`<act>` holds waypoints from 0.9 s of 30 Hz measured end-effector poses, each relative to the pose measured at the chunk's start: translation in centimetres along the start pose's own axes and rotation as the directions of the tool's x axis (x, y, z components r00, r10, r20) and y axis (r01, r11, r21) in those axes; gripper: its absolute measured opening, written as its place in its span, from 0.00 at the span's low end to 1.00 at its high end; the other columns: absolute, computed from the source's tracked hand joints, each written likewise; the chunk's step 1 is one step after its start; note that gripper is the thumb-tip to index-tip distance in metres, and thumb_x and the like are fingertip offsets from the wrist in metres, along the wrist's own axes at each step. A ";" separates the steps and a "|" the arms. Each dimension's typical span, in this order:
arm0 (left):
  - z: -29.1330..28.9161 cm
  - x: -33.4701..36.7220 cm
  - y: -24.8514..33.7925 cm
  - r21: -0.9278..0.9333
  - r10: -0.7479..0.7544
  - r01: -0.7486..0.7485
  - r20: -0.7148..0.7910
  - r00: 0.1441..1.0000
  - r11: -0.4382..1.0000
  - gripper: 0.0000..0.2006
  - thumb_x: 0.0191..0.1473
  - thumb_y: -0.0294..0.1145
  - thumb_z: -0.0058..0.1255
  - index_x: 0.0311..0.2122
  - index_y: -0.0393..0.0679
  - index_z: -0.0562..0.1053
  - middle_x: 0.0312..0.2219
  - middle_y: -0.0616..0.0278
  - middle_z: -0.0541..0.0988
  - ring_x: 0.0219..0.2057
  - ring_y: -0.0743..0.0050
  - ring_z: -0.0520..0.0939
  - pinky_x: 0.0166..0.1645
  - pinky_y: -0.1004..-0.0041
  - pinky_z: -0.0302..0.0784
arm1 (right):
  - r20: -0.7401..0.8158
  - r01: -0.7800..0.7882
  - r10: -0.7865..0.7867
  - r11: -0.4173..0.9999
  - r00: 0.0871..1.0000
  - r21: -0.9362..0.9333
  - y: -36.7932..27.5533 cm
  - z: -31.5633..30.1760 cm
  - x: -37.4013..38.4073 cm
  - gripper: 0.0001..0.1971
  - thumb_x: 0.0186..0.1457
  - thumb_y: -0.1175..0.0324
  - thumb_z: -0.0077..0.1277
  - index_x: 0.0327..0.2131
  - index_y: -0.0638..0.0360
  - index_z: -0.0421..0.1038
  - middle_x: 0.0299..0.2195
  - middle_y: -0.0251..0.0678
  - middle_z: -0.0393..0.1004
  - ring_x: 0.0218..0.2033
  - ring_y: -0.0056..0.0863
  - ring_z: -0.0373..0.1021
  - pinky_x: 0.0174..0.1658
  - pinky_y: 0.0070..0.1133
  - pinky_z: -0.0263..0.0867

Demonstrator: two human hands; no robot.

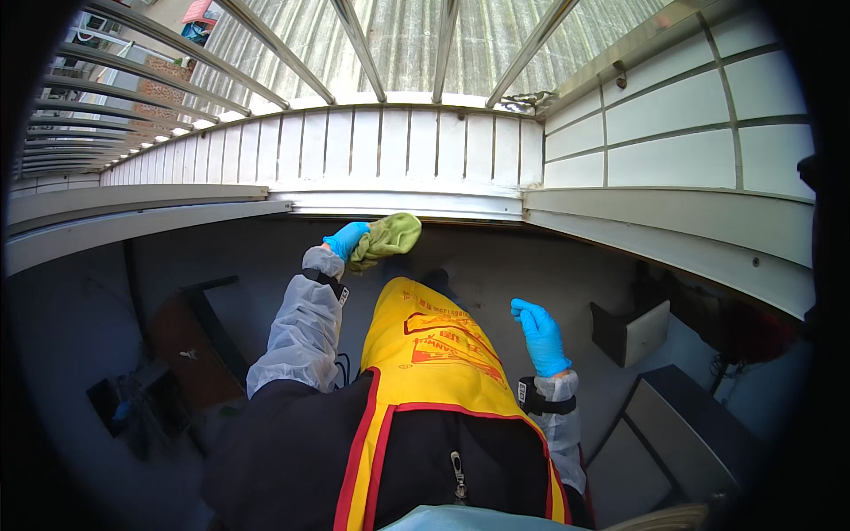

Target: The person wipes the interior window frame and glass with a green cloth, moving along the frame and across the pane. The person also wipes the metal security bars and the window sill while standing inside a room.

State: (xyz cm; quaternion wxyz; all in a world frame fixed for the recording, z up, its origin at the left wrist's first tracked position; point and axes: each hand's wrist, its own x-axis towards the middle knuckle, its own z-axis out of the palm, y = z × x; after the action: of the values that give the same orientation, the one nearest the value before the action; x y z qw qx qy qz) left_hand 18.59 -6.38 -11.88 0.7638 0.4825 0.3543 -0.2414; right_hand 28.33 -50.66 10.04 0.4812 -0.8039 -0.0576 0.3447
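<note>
My left hand (346, 241), in a blue glove, grips a crumpled green cloth (390, 239) just below the window's metal sill track (403, 205). The cloth bulges out to the right of the fingers, close to the track's edge. My right hand (539, 338), also blue-gloved, hangs in the air to the right of my yellow apron (434, 341). It holds nothing, its fingers loosely bent. Translucent sleeves and black wrist bands cover both forearms.
Metal bars (354, 53) stand beyond the white-tiled ledge (354, 146), with a corrugated roof (403, 44) outside. Window frame rails (664, 230) run along both sides. Down in the dim room are a brown panel-like piece (190, 345) at left and a dark-topped cabinet (691, 425) at right.
</note>
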 end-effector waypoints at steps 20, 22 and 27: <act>-2.8 0.5 13.0 0.738 0.543 0.590 -0.657 0.523 0.326 0.21 0.48 0.50 0.51 0.45 0.50 0.72 0.48 0.51 0.68 0.50 0.47 0.70 0.50 0.54 0.69 | -0.107 -0.135 0.134 0.991 0.985 0.000 -1.0 0.5 -1.0 0.13 0.60 0.67 0.44 0.47 0.60 0.70 0.42 0.38 0.75 0.42 0.27 0.71 0.47 0.22 0.67; -0.3 3.0 12.1 0.784 0.600 0.549 -0.596 0.534 0.290 0.19 0.48 0.48 0.51 0.43 0.48 0.72 0.46 0.49 0.68 0.48 0.47 0.70 0.48 0.54 0.71 | -0.126 -0.121 0.122 0.993 0.984 0.018 -0.5 0.3 -1.7 0.14 0.60 0.67 0.44 0.47 0.60 0.70 0.42 0.38 0.74 0.42 0.27 0.71 0.48 0.22 0.66; 12.5 9.3 10.2 0.978 0.738 0.114 -0.208 0.641 0.176 0.16 0.47 0.45 0.52 0.35 0.42 0.73 0.38 0.51 0.70 0.40 0.49 0.72 0.41 0.55 0.71 | -0.159 -0.155 0.154 0.988 0.975 0.007 -0.2 0.8 -3.4 0.14 0.60 0.68 0.44 0.47 0.60 0.70 0.43 0.39 0.74 0.43 0.28 0.71 0.48 0.23 0.67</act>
State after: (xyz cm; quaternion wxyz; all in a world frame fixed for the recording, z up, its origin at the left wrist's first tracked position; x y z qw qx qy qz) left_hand 35.57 -13.73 -9.71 0.1590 0.9528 0.2570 -0.0292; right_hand 25.31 -51.40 11.62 0.4537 -0.8323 0.0427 0.3156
